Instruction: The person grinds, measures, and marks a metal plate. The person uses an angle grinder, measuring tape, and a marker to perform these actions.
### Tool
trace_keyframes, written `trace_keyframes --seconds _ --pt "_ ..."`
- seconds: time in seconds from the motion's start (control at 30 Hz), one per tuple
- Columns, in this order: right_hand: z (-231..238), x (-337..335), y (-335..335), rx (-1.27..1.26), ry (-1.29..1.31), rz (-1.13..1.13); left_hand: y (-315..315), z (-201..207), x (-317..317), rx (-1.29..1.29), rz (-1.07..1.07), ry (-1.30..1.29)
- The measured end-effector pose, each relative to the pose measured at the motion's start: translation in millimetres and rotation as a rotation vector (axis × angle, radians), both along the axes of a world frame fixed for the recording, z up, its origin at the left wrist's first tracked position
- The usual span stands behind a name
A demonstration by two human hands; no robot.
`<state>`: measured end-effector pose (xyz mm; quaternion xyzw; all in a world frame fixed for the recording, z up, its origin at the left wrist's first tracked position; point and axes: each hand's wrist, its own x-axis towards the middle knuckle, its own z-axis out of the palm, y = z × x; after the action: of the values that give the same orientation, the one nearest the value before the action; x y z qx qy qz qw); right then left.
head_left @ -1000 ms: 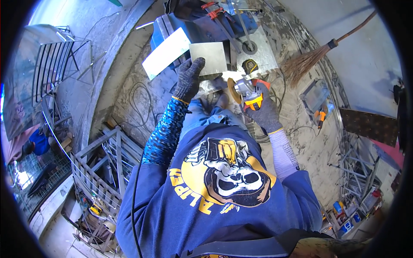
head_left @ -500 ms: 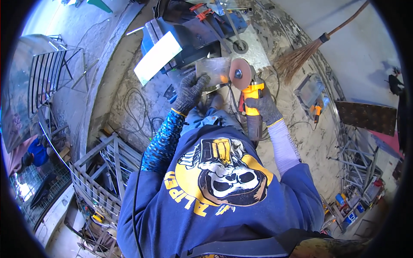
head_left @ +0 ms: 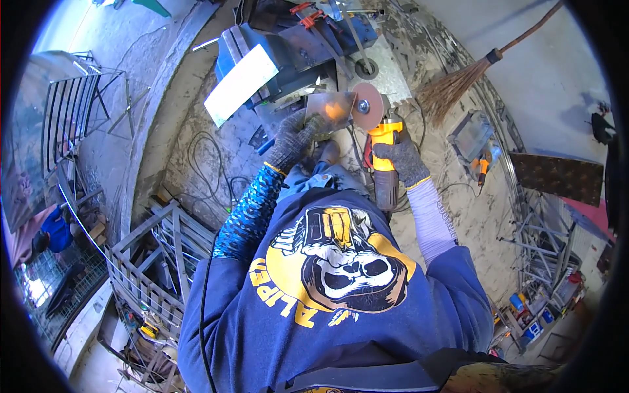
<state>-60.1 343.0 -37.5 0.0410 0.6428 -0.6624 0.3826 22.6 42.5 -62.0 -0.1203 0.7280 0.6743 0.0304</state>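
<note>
Grip, right hand (head_left: 401, 157): gloved and closed firmly around the yellow body of the angle grinder (head_left: 382, 154), below the disc.
Grip, left hand (head_left: 296, 136): gloved, with the fingers closed on the lower left edge of the metal plate (head_left: 331, 109); it pinches the plate and holds it up.
Landmark: all places below are given from the metal plate.
Bench (head_left: 308, 49): a dark blue steel bench just behind the plate, carrying red clamps and tools; a white sheet (head_left: 240, 84) leans on it, to the upper left of the plate.
Metal racks (head_left: 154, 255): well apart, to the lower left of the plate, on the floor beside the person's left arm.
Broom (head_left: 458, 82): to the right of the plate, lying on the sandy floor, with the handle going up to the right.
Angle grinder: its long axis runs from the dark rear handle near the person's knee up to the head, just right of the plate.
Metal plate: a small flat grey piece, tilted, with a bright orange reflection in the middle.
Grinding disc (head_left: 367, 106): a round brownish disc touching or overlapping the right edge of the plate; I cannot tell whether it is in real contact.
Key relation: the plate lies up and to the left of the right hand, and the disc meets it from the right side. The left hand is nearer to the plate, because it holds it directly.
</note>
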Motion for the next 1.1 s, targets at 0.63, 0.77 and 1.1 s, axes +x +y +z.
trace_keyframes --seconds 0.63,0.77,1.1 --pt "-3 -2 -1 0.061 0.185 -0.024 12 2 3 0.081 0.067 -0.076" --pt "5 -2 -3 0.248 0.609 -0.087 9 27 -3 0.192 0.141 -0.127" --pt "27 -1 -14 0.793 0.745 0.106 -16 52 -5 0.511 0.098 -0.320"
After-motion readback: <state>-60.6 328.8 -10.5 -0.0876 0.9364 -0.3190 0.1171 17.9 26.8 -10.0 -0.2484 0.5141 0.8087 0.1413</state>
